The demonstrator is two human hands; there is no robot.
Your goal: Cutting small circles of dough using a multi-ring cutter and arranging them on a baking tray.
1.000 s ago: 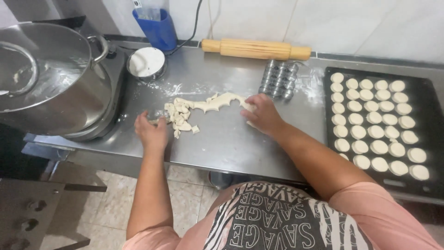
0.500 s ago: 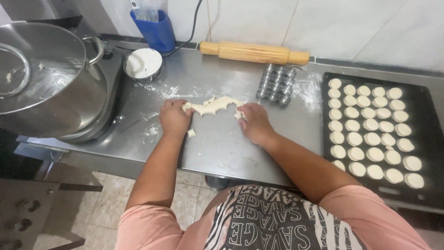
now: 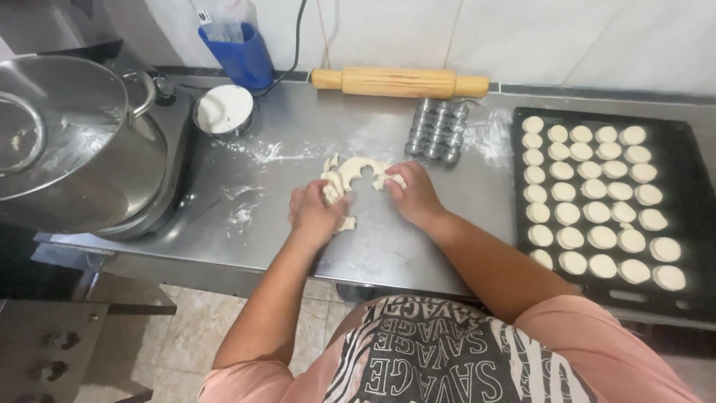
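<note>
- Hidden or cut off: the large steel pot at upper left runs past the left frame edge; the blue container at the top is cropped by the upper edge; the dark baking tray leaves the frame at right.
- Hard to make out: the cluster of small metal cutters above centre reads only as shiny rings; individual shapes are unclear.
- Dough scraps lie at frame centre on the steel counter, between the two hands, touching both.
- Left hand: fingers curled, pressing on the left end of the scraps; a small piece lies just beside it.
- Right hand: fingers bent, fingertips pushing the right end of the scraps inward.
- Rolling pin lies across the top centre; white flour dish sits left of it.
- Dough rounds sit in rows on the tray.
</note>
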